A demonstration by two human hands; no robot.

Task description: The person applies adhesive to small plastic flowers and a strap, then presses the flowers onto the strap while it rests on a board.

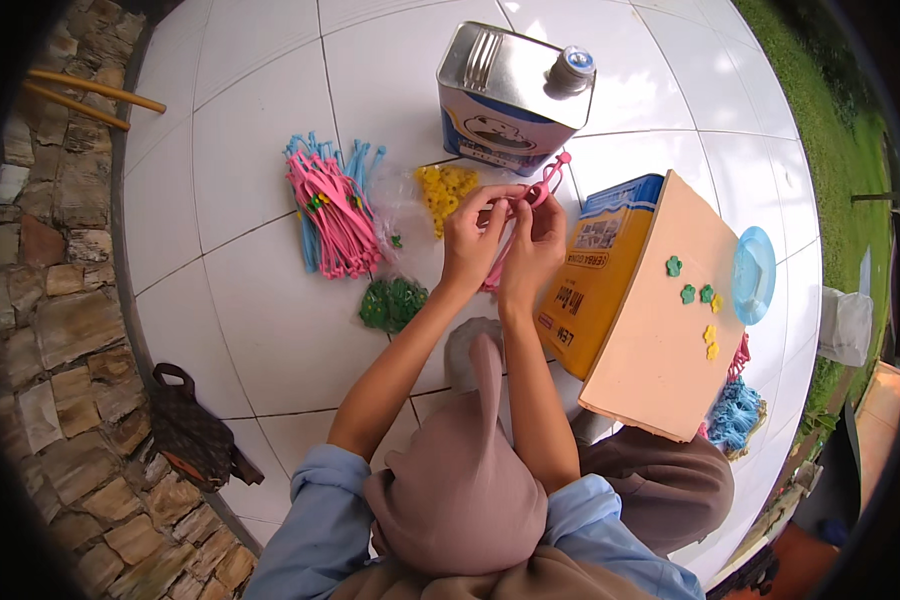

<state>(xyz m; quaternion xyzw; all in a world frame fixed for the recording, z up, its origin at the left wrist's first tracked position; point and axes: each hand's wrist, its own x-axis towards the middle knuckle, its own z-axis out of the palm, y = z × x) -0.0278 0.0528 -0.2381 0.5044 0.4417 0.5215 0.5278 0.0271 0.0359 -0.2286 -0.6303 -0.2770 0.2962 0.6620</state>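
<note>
Apparently mid-threading, the left hand [475,232] and right hand [534,252] both pinch a looped pink strap [541,192] above white floor tiles [260,140], near a metal can [510,105]; the next move likely calls for a steady pull

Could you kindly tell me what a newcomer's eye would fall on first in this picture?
Probably the silver-topped can, upright on the white floor at top centre. Next might come the bright bundle of pink and blue strips at its lower left, then the tan board with small flower shapes at right. In the middle, the left hand and right hand pinch a pink strip.
</note>
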